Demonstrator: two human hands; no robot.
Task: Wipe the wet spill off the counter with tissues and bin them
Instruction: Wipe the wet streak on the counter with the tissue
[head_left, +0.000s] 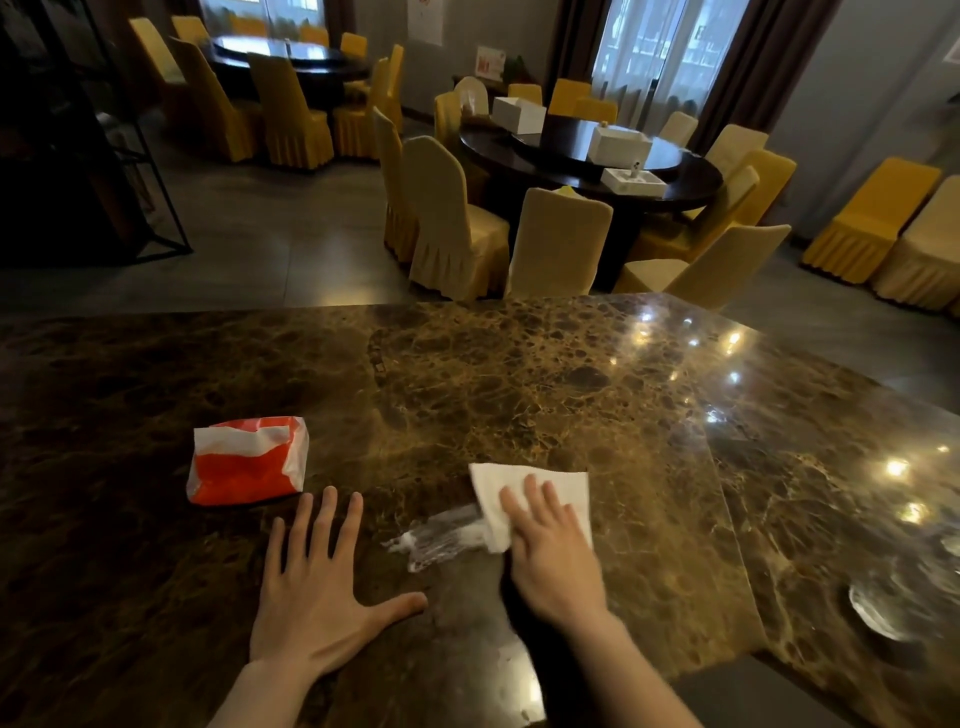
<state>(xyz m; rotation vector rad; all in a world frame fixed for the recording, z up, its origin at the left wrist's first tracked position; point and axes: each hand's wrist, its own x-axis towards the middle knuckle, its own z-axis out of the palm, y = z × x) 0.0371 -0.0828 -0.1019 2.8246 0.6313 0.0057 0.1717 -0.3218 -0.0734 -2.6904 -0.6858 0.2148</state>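
Observation:
A white tissue lies flat on the brown marble counter. My right hand presses down on it, fingers spread over its near half. A wet streak glistens just left of the tissue, between my two hands. My left hand rests palm-down on the counter with fingers apart, holding nothing. An orange-and-white tissue pack with a sheet sticking out of its top lies just beyond my left hand. No bin is in view.
A glass dish sits near the counter's right edge. Beyond the counter stand round dark dining tables ringed by yellow-covered chairs. A dark metal rack stands at the left.

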